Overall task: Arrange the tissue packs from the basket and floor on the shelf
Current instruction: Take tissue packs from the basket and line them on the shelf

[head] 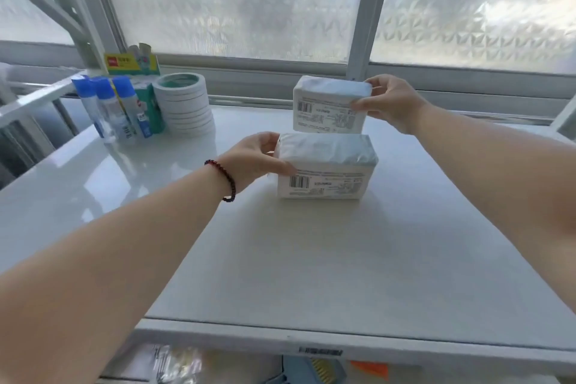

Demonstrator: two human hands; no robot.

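Two white tissue packs with barcode labels are over the white shelf top (pixel 311 259). The nearer tissue pack (pixel 325 171) rests on the shelf, and my left hand (pixel 255 156) grips its left end. The farther tissue pack (pixel 330 109) is gripped at its right end by my right hand (pixel 389 103); whether it touches the shelf or hangs just above it behind the first pack, I cannot tell. A beaded bracelet (pixel 226 179) circles my left wrist.
At the back left of the shelf stand blue-capped glue bottles (pixel 109 109), a stack of tape rolls (pixel 185 106) and a green and yellow box (pixel 131 64). Frosted window panes (pixel 237 3) close the back. A lower shelf with items shows under the front edge (pixel 311 349).
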